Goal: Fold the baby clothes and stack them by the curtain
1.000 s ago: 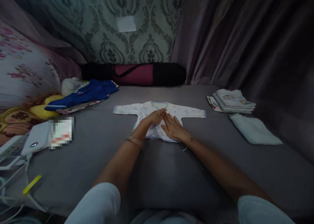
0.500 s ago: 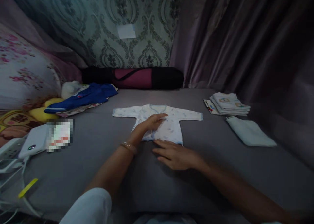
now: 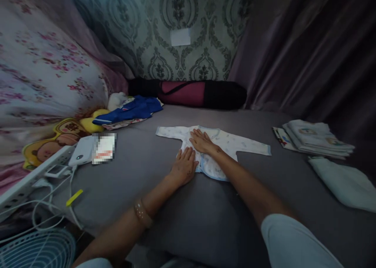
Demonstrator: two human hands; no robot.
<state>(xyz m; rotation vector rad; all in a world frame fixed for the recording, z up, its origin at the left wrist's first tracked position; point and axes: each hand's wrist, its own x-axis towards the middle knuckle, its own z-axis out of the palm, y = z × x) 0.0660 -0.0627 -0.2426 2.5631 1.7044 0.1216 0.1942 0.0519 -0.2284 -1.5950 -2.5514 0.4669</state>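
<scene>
Grey sheet (image 3: 132,174) borders the baby shirt (image 3: 225,144), both hands' grip open and flat, palms down, grasping nothing.

Gray sheet (image 3: 284,185) runs open between shirt (image 3: 225,140) and cloths (image 3: 315,134).

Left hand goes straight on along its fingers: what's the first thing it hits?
Looks like the right hand, whose fingers lie just ahead over the shirt. Depth is unclear from one view, so the left hand might slip under or over it.
</scene>
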